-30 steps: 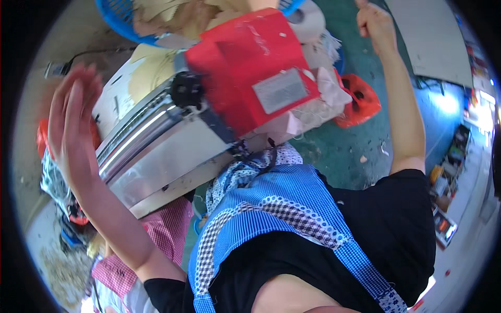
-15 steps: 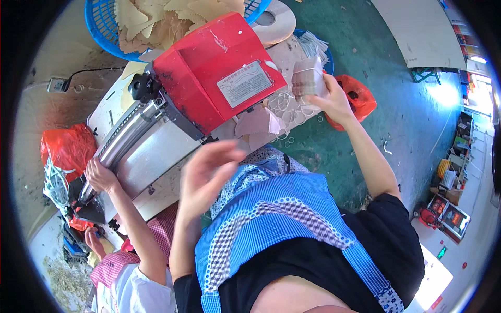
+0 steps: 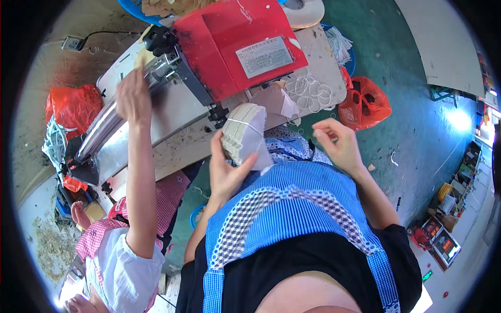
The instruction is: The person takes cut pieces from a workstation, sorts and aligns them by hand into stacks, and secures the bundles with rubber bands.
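Note:
My left hand (image 3: 228, 175) is closed round a thick stack of pale cut sheets (image 3: 245, 133). The stack has a scalloped edge and a white rubber band round it, and is tilted in front of my apron. My right hand (image 3: 342, 146), off to the right of the stack, has its fingers bent and apart, with nothing visible in them. Just beyond it, loose rubber bands (image 3: 312, 95) lie on the corner of the worktable (image 3: 331, 57). A few pale cut pieces (image 3: 274, 100) lie on the table edge beside a red machine (image 3: 235, 47).
At the left, a co-worker's hand (image 3: 133, 96) is over the machine's metal roller (image 3: 99, 130). Red plastic bags (image 3: 73, 107) sit at the table's left end, and another red bag (image 3: 365, 101) is at the right. A blue basket (image 3: 136, 11) with cut pieces stands behind the machine.
The banded stack has passed from my right hand at the table's right corner to my left hand before me. My right hand has drawn back; the co-worker's hand has moved up along the roller.

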Motion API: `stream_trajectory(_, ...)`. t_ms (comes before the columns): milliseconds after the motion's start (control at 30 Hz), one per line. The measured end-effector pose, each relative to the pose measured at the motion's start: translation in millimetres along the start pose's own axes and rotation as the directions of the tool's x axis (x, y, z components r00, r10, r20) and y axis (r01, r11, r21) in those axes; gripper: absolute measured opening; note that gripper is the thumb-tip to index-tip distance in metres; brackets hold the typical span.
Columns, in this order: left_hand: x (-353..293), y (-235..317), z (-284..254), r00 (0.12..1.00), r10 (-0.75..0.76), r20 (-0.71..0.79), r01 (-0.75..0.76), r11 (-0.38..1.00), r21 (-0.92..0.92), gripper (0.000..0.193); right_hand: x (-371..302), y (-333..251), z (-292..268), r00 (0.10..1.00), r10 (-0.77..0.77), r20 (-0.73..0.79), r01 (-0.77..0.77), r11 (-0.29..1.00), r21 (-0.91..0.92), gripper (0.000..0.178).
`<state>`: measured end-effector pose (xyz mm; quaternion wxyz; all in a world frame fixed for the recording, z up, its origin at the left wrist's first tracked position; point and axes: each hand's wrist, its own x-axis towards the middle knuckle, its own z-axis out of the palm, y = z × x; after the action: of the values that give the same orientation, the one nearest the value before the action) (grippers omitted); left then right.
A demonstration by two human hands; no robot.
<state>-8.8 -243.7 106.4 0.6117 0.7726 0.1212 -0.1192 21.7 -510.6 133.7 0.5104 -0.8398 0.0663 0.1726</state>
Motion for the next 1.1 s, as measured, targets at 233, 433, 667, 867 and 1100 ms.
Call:
stream_trajectory(233,-13,14,-11,0.995,0.05,-0.083,-0.01,0.907,0.422,0.083,34,-15,46,0.943,-0.186,0.275,0.182,0.982,0.041,0.015)
stream_trajectory(433,-12,21,8,0.963,0.245,-0.117,-0.109,0.745,0.659,0.083,36,-36,67,0.873,-0.436,0.219,0.479,0.851,-0.215,0.021)
stream_trajectory(667,-28,17,14,0.952,0.26,-0.162,-0.103,0.77,0.629,0.087,52,-18,79,0.966,-0.257,0.038,0.25,0.958,0.14,0.005)
stream_trajectory(867,-33,16,11,0.837,0.503,0.214,-0.539,0.696,0.474,0.07,88,32,62,0.995,-0.099,0.015,0.095,0.984,0.154,0.008)
stream_trajectory(1100,-57,-18,14,0.875,-0.432,-0.218,-0.03,0.402,-0.915,0.053,32,-19,76,0.631,-0.491,0.601,0.494,0.851,0.177,0.008)
